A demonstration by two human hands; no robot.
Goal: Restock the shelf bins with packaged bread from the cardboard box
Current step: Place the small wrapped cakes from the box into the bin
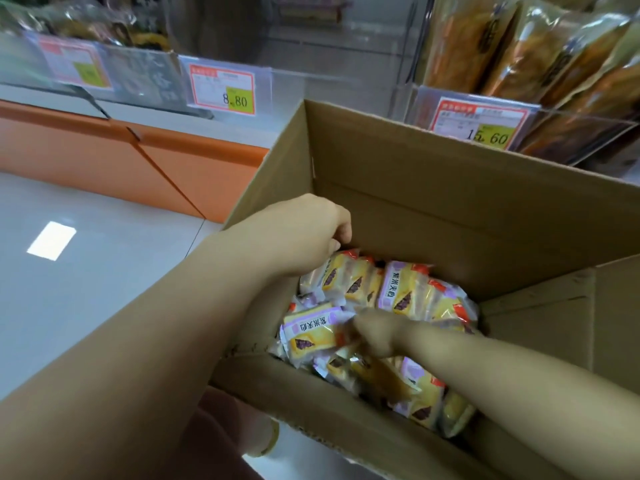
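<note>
The left hand (304,233) sits over the left wall of the cardboard box (450,202), fingers curled under; I cannot tell whether they hold anything. The bread packets (398,289) lie just below it inside, where the blurred right hand (372,336) pinches one packet (311,332).

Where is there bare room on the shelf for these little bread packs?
The clear bin behind the 8.80 tag looks bare, bordered by the dark-pack bin on its left and the loaf bin with the 15.60 tag on its right. That loaf bin is crammed, and bread packs fill the cardboard box.
</note>
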